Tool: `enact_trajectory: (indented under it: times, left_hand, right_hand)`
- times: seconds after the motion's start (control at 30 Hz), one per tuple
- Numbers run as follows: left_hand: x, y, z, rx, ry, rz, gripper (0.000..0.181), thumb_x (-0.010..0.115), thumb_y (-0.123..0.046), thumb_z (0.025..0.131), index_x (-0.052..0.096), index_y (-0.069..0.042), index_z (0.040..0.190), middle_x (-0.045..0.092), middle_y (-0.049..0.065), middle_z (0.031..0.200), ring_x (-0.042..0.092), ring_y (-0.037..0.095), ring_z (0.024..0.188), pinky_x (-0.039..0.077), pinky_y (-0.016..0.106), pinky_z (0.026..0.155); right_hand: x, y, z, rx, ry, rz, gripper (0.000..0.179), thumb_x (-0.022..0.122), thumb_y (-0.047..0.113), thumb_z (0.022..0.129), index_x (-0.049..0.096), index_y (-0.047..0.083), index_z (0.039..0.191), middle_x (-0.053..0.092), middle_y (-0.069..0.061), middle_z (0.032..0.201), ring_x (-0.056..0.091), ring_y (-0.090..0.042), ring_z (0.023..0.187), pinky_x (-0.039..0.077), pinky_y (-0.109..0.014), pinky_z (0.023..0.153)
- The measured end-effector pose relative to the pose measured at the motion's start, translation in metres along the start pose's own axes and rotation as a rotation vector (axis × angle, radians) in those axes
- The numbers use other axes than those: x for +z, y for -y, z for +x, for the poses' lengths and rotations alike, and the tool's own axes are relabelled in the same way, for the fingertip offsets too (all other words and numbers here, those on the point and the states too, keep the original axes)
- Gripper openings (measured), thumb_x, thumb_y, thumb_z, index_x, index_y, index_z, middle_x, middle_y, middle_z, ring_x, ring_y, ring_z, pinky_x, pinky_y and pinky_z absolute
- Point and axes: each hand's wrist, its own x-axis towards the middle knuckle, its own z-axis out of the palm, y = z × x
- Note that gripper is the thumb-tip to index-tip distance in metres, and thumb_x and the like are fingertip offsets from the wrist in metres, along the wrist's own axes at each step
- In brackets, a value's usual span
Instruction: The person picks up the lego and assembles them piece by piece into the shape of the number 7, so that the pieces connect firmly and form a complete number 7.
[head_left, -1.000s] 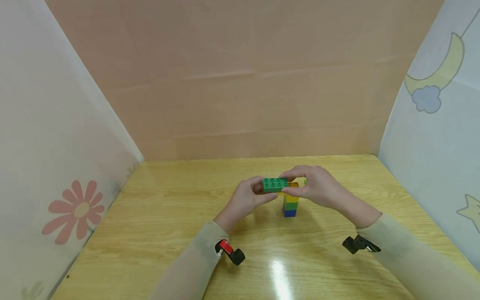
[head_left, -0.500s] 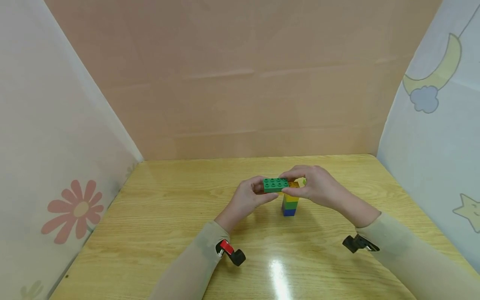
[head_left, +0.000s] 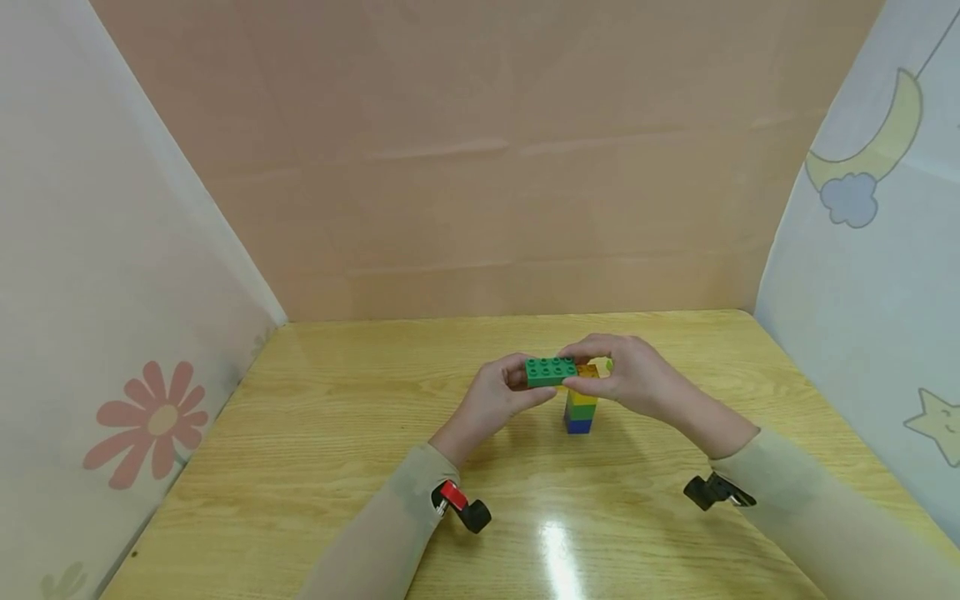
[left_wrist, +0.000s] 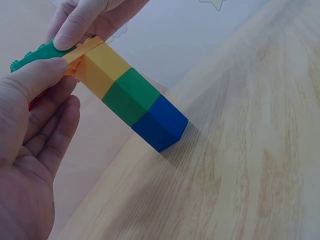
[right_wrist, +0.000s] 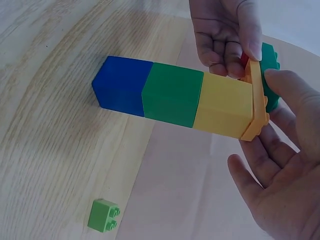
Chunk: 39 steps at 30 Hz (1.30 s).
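Observation:
A tower stands on the table, with a blue block [right_wrist: 122, 86] at the bottom, a green block [right_wrist: 172, 94] above it and a yellow block [right_wrist: 224, 104] higher up. On top lies a thin orange plate [right_wrist: 256, 100] that juts out leftward. A dark green eight-stud brick [head_left: 551, 371] sits on this plate. My left hand [head_left: 491, 396] pinches the brick's left end, thumb in front, also touching the plate. My right hand [head_left: 637, 372] pinches its right end between thumb and fingers. A red piece [left_wrist: 37, 101] shows beneath the plate by the left fingers, mostly hidden.
A small light green brick [right_wrist: 103, 216] lies on the wooden table [head_left: 337, 433] beyond the tower, mostly hidden by the right hand in the head view. A tan wall [head_left: 480, 167] closes the back, and pale patterned panels [head_left: 862, 292] flank the table.
Both hands keep their hold on the green brick, and the tower stays in place. Only a very slight shift of the view shows.

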Motion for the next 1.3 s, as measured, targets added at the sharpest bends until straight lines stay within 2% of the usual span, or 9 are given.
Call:
enact_trajectory:
  times: [0.27,0.73,1.03,1.3]
  left_hand:
    - [0.001,0.004,0.001,-0.012,-0.014,0.000,0.032,0.088,-0.022,0.099,0.076,-0.018,0.128,0.081,-0.004,0.117,0.077,0.015,0.110,0.062,0.035,0.095]
    - [0.003,-0.006,0.002,-0.026,-0.024,0.037,0.027,0.088,-0.023,0.099,0.077,-0.019,0.123,0.081,-0.006,0.113,0.076,0.014,0.106,0.062,0.034,0.094]
    - [0.000,-0.003,0.003,-0.023,-0.017,0.048,0.032,0.088,-0.026,0.099,0.076,-0.020,0.128,0.080,-0.006,0.116,0.076,0.014,0.108,0.062,0.036,0.095]
    - [0.002,-0.002,0.005,-0.033,-0.023,0.042,0.033,0.088,-0.027,0.099,0.076,-0.021,0.130,0.080,-0.006,0.117,0.076,0.014,0.109,0.062,0.038,0.097]
  right_hand:
    - [0.006,-0.006,-0.001,0.004,-0.018,0.013,0.035,0.089,0.028,0.098,0.081,0.019,0.130,0.077,0.009,0.113,0.068,-0.017,0.102,0.055,-0.048,0.090]
    - [0.003,-0.009,-0.004,0.015,-0.033,0.023,0.037,0.087,0.030,0.099,0.081,0.017,0.133,0.078,0.005,0.118,0.069,-0.019,0.105,0.055,-0.049,0.090]
    - [0.007,-0.016,-0.003,0.059,-0.028,0.063,0.040,0.087,0.032,0.100,0.079,0.019,0.137,0.077,0.003,0.126,0.070,-0.024,0.119,0.054,-0.063,0.101]
    - [0.008,-0.018,-0.003,0.085,-0.037,0.076,0.040,0.086,0.033,0.100,0.078,0.020,0.137,0.077,0.003,0.126,0.069,-0.026,0.121,0.052,-0.068,0.102]
